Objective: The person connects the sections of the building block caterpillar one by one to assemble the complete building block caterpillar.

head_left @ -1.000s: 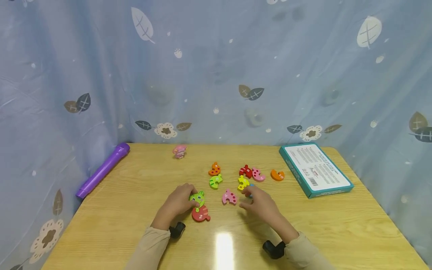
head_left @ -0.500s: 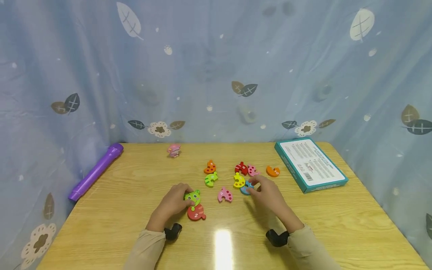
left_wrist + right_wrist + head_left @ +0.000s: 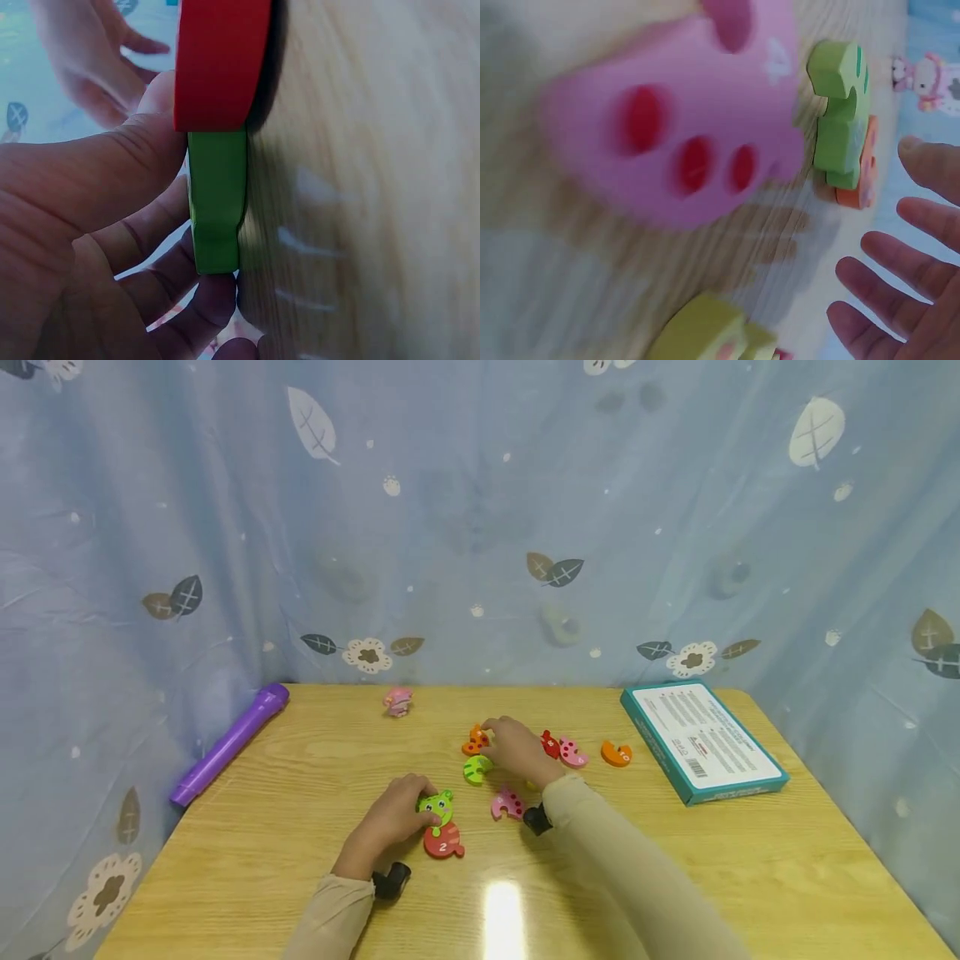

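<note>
My left hand [image 3: 392, 817] pinches a green puzzle piece with an animal face [image 3: 442, 808], thumb on its top and fingers at its far edge. Joined to it is a red piece numbered 2 [image 3: 444, 842]; the left wrist view shows the red side [image 3: 221, 67] right against the green one [image 3: 217, 187]. With fingers spread, my right hand [image 3: 519, 750] hovers beside an orange spotted piece [image 3: 472, 747] and a green striped piece [image 3: 474, 770]. Below its wrist lies a pink piece numbered 4 [image 3: 679, 120]. A yellow piece [image 3: 701, 330] is mostly hidden by the right arm in the head view.
Right of the hand lie a dark red piece [image 3: 551, 744], a pink spotted piece [image 3: 573, 754] and an orange piece numbered 10 [image 3: 617, 754]. A teal-edged box [image 3: 701, 739] sits at right, a purple tube [image 3: 228, 746] at left, a pink figurine [image 3: 397, 701] behind.
My right hand has left the blue piece and swung left and away from me to the orange spotted piece. The left hand keeps its hold on the green face piece.
</note>
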`<state>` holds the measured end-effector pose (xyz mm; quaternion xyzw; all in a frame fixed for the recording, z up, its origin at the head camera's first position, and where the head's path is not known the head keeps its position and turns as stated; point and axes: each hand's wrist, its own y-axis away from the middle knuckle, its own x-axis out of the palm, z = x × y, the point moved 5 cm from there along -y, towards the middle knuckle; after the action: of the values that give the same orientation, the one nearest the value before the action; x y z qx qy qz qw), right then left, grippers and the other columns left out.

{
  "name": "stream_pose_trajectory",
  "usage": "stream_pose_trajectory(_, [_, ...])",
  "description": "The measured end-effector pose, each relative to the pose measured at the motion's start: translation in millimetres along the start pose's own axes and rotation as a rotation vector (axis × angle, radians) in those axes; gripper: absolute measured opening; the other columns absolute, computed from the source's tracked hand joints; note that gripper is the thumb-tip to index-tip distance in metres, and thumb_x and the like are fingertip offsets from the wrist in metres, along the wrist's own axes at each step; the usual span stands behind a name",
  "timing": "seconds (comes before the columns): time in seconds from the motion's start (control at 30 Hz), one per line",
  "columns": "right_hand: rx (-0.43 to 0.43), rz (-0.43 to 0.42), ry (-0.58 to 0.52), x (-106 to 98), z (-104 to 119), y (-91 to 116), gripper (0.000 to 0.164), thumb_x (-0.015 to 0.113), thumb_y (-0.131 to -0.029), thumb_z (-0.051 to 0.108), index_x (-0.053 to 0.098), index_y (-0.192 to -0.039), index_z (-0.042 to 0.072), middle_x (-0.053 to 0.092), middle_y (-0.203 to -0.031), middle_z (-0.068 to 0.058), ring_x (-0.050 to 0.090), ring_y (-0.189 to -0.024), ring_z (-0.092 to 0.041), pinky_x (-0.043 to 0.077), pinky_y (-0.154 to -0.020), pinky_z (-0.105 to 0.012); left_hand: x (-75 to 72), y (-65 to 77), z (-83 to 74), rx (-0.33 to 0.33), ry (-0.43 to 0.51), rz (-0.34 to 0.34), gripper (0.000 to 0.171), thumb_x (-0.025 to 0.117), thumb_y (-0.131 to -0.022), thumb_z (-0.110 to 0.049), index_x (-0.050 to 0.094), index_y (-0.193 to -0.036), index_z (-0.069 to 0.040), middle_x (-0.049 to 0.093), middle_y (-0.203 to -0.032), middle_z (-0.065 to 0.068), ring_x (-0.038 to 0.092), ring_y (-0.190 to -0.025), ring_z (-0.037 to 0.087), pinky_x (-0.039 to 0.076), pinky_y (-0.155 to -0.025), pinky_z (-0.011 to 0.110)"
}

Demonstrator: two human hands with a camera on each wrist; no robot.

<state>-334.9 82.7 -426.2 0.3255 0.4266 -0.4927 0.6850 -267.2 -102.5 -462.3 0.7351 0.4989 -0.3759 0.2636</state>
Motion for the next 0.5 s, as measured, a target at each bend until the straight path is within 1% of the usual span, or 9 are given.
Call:
stream_pose_trajectory(0.07, [-0.017, 0.017, 0.023, 4, 5, -9, 0.045, 0.066, -0.086, 0.025, 0.055, -0.124, 0.005, 0.060, -0.110, -0.011, 0.058, -0.094, -0.023, 0.049, -0.077, -0.036, 0.8, 1.3, -0.3, 0.004, 0.003, -0.001, 0.028, 0.075, -0.076, -0.020, 0.061, -0.098, -0.010, 0.055, -0.096, 0.000, 0.049, -0.096, 0.022, 0.043, -0.082, 0.040])
stream_pose_trajectory(0.13, [-0.013, 0.034, 0.026, 8, 7, -14, 0.044, 0.068, -0.084, 0.024, 0.057, -0.121, 0.003, 0.061, -0.107, -0.011, 0.057, -0.095, -0.024, 0.048, -0.080, -0.037, 1.8, 2.7, -1.5, 0.007, 0.011, 0.007, 0.028, 0.075, -0.077, -0.021, 0.061, -0.098, -0.010, 0.055, -0.095, 0.000, 0.049, -0.097, 0.023, 0.043, -0.082, 0.040])
stream_pose_trajectory(0.23, [0.003, 0.058, 0.004, 13, 8, -19, 0.047, 0.072, -0.081, 0.022, 0.058, -0.122, 0.003, 0.060, -0.110, -0.011, 0.056, -0.101, -0.025, 0.046, -0.085, -0.039, 3.0, 4.6, -3.3, 0.003, 0.011, 0.021, 0.026, 0.075, -0.076, -0.023, 0.061, -0.096, -0.012, 0.054, -0.094, -0.002, 0.049, -0.096, 0.022, 0.043, -0.081, 0.040])
stream_pose_trajectory(0.33, [-0.005, 0.051, -0.001, 18, 10, -24, 0.049, 0.075, -0.077, 0.021, 0.059, -0.121, 0.007, 0.058, -0.110, -0.010, 0.055, -0.099, -0.025, 0.047, -0.082, -0.039, 0.4, 5.0, -4.7, -0.001, -0.003, 0.008, 0.026, 0.075, -0.076, -0.023, 0.061, -0.095, -0.012, 0.055, -0.095, -0.002, 0.049, -0.094, 0.021, 0.043, -0.080, 0.039])
stream_pose_trajectory(0.4, [-0.034, 0.032, 0.020, 20, 12, -28, 0.038, 0.076, -0.076, 0.019, 0.063, -0.110, 0.009, 0.057, -0.100, -0.008, 0.054, -0.091, -0.023, 0.047, -0.075, -0.037, -1.7, 4.5, -4.7, 0.001, -0.015, -0.005, 0.026, 0.076, -0.075, -0.023, 0.061, -0.094, -0.012, 0.056, -0.095, -0.002, 0.049, -0.093, 0.021, 0.043, -0.079, 0.038])
stream_pose_trajectory(0.5, [-0.066, 0.014, 0.049, 23, 14, -32, 0.022, 0.076, -0.075, 0.015, 0.063, -0.093, 0.011, 0.052, -0.087, -0.005, 0.049, -0.079, -0.020, 0.045, -0.066, -0.033, -3.2, 3.8, -4.1, 0.006, -0.011, -0.003, 0.026, 0.076, -0.076, -0.023, 0.061, -0.095, -0.012, 0.056, -0.097, -0.001, 0.049, -0.094, 0.021, 0.043, -0.080, 0.038])
